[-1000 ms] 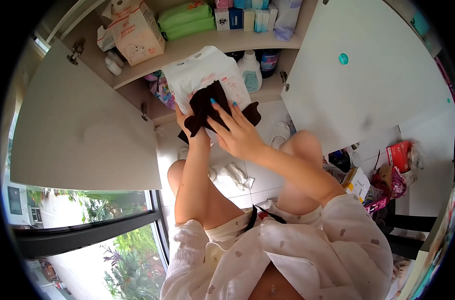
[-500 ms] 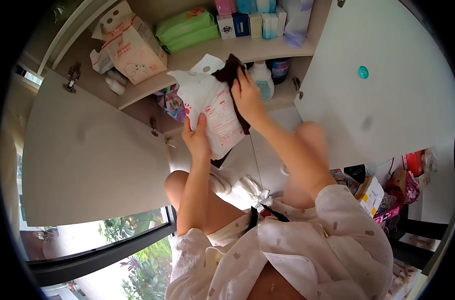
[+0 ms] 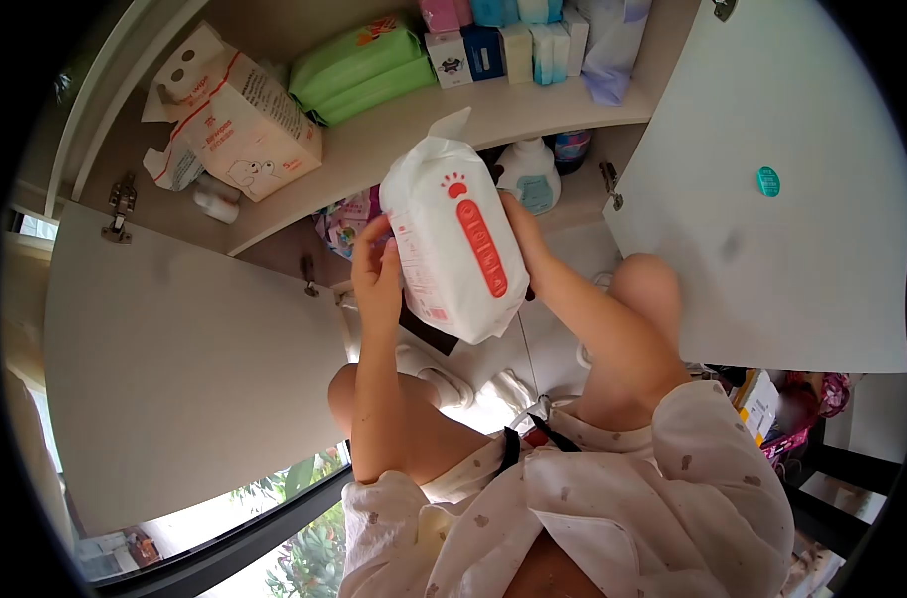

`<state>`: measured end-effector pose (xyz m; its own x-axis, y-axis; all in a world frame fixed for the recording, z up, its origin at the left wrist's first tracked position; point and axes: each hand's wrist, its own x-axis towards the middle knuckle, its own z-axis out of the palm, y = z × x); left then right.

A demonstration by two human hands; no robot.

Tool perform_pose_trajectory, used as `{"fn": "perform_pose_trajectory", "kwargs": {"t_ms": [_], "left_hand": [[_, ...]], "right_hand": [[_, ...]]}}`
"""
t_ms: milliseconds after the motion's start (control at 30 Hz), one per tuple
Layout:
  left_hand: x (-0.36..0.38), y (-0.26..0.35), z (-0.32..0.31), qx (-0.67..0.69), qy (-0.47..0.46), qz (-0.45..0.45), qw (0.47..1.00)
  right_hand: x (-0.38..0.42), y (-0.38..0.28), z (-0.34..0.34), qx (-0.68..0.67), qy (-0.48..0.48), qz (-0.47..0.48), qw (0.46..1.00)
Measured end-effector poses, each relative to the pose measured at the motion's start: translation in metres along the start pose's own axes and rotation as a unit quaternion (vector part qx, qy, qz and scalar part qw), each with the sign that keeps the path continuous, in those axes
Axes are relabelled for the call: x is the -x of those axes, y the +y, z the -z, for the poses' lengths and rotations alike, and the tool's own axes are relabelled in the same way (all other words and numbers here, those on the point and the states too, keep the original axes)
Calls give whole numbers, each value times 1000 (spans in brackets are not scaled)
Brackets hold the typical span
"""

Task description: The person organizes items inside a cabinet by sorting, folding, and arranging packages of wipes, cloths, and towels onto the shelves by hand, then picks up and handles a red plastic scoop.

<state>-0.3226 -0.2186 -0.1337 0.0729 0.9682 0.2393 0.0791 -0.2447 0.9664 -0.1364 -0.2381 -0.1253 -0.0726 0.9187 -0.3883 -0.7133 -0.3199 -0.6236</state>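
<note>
A white plastic-wrapped pack with a red label and a red paw-like mark is held up in front of the open cabinet. My left hand grips its left side, fingers partly behind it. On the right edge, my right hand is closed against the pack, its fingertips hidden behind. A dark brown cloth is almost wholly hidden; only a bit of dark shows near my right hand. Below the pack, a dark flat piece shows by the floor.
The upper shelf holds a printed wipes package, green packs and small boxes. Below stands a white bottle. Open doors flank me, left and right. White crumpled material lies on the floor.
The pack has turned so its red-label face shows. My right hand has shifted from the pack's top down to its right side, and the brown cloth has gone mostly out of sight.
</note>
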Motion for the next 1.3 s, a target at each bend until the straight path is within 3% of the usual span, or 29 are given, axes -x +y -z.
{"fn": "perform_pose_trajectory", "kwargs": {"t_ms": [33, 67, 100, 233, 300, 367, 433, 500, 567, 633, 667, 700, 767, 800, 833, 867, 900, 967, 1033, 1100, 1133, 1167, 1200, 1233, 1267, 1300], "left_hand": [[-4, -1, 3, 116, -143, 63, 981], [-3, -5, -1, 152, -214, 3, 965], [-2, -8, -9, 152, -214, 4, 965], [0, -15, -33, 169, -151, 45, 973], [-5, -11, -38, 216, -98, 174, 956], [-9, -7, -38, 240, -61, 202, 947], [-13, 3, -36, 226, -4, 163, 960], [-12, 1, -33, 224, 13, 168, 960], [-7, -17, -27, 148, -8, 125, 981], [6, -21, -33, 4, -107, -21, 994], [11, -28, -39, -58, -66, -103, 991], [16, -32, -45, -121, -26, -182, 975], [18, -7, -55, -109, 35, -212, 971], [13, 4, -56, -134, 22, -247, 959], [9, 11, -56, -157, 10, -282, 946], [18, -17, -54, -29, 3, -146, 989], [27, -7, -45, 93, -50, 70, 992], [32, 2, -39, 199, -10, 144, 969], [34, 5, -26, 294, -98, 165, 936], [31, 7, -28, 324, -83, 216, 917], [29, 7, -28, 322, -83, 214, 919], [30, 8, -32, 409, -105, 214, 881], [30, 8, -34, 493, -127, 211, 834], [28, 14, -35, 550, -150, 217, 792], [30, 15, -34, 569, -153, 214, 779], [33, 15, -33, 588, -156, 211, 765]], "right_hand": [[-29, 16, 18, 45, 46, 100, 993], [-30, 20, 23, 74, 69, 149, 984], [-18, 15, 11, 104, 92, 196, 971], [-7, 8, -4, 105, 131, 212, 963], [-10, 8, -1, 148, 128, 247, 949], [-12, 20, 16, 298, 43, 364, 881], [4, 29, 11, 428, 15, 514, 743], [22, 32, 8, 496, -46, 561, 662], [25, 36, 13, 601, -78, 640, 472], [35, 39, -1, 660, -94, 603, 439], [39, 40, -5, 679, -50, 583, 444], [37, 39, -6, 699, -7, 581, 417], [38, 22, -9, 709, 36, 586, 392], [36, 16, -7, 713, 49, 592, 374], [33, 10, -6, 696, 67, 610, 374], [25, 2, -3, 648, 89, 646, 394], [15, -8, 0, 597, 112, 680, 412], [12, -36, 5, 537, 180, 590, 575], [-2, -68, 21, 316, 178, 419, 832], [10, -73, 20, 83, 117, 395, 907], [16, -69, 12, 58, 82, 417, 903], [29, -57, 4, 132, 79, 418, 895], [28, -44, 7, 308, 45, 461, 831], [29, -44, -4, 493, -68, 565, 657], [39, -39, -14, 616, -64, 528, 581], [31, -26, -16, 633, -47, 528, 564]]}}
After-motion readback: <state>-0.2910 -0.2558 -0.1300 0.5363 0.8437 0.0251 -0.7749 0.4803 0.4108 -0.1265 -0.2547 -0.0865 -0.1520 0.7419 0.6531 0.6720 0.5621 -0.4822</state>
